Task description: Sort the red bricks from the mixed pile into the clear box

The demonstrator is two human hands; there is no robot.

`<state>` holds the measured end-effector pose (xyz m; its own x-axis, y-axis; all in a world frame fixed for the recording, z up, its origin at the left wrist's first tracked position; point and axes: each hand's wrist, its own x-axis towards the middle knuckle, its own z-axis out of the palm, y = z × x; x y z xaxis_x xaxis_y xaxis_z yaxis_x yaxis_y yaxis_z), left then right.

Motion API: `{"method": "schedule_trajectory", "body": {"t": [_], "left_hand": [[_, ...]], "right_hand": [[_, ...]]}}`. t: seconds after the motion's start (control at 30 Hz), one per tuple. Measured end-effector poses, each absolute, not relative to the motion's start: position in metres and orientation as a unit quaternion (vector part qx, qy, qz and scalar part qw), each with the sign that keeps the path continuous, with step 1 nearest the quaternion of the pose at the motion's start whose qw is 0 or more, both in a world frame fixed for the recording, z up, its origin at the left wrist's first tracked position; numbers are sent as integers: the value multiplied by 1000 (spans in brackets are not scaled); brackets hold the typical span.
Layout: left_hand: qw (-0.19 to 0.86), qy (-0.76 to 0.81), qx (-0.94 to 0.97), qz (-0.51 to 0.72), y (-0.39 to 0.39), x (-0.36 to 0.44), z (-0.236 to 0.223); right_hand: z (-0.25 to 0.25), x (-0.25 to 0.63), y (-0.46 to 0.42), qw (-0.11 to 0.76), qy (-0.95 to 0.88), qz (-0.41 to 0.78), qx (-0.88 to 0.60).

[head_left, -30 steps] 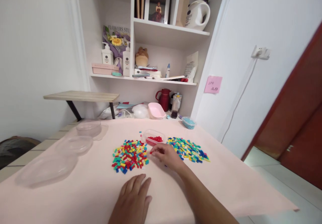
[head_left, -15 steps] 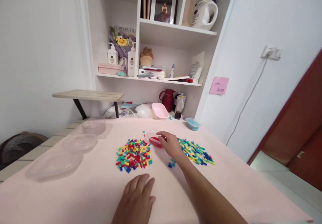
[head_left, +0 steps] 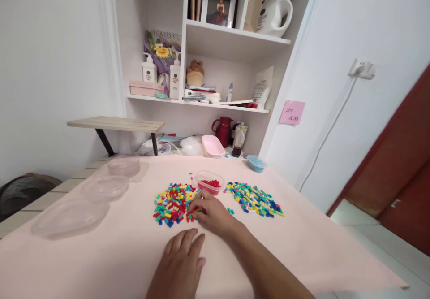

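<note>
My left hand (head_left: 179,261) lies flat on the pink cloth, its fingers stretched out, just in front of a mixed heap of small coloured bricks (head_left: 173,202). At the right edge of that heap, the fingers of my right hand (head_left: 211,211) are curled down among the bricks, thumb and forefinger close together. Some red shows by the fingertips, but whether a brick is gripped is hidden. Behind my right hand stands a clear plastic tub (head_left: 199,178) with red bricks (head_left: 211,183) inside. A second heap, mostly green, blue and yellow bricks (head_left: 253,198), spreads to its right.
Clear, seemingly vacant plastic containers (head_left: 72,214) line the cloth's left side. A tub of light blue pieces (head_left: 256,163) sits at the far right corner. At the back are a pink basin (head_left: 212,146), a red jug (head_left: 223,131) and a bottle (head_left: 238,142) below the shelves.
My right hand has left the clear tub of red bricks and moved left and nearer, to the left heap. The left hand stays in place. The view has shifted slightly.
</note>
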<state>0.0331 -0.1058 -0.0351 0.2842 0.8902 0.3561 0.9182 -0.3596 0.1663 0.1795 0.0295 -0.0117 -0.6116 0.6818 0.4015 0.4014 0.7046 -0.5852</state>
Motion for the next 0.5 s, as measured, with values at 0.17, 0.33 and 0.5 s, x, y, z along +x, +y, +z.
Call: {"method": "schedule_trajectory", "body": {"t": [0.17,0.33,0.5], "left_hand": [[66,-550,-803,-218,-104,31,-43],[79,-546,-802,-228,-103,29,-49],[84,-542,-807,-220,-102,27,-47]], "right_hand": [[-3,194,31,315,-826,301,-357],[1,206,33,330,-790,340,-390],[1,209,34,316,-810,306,-389]]}}
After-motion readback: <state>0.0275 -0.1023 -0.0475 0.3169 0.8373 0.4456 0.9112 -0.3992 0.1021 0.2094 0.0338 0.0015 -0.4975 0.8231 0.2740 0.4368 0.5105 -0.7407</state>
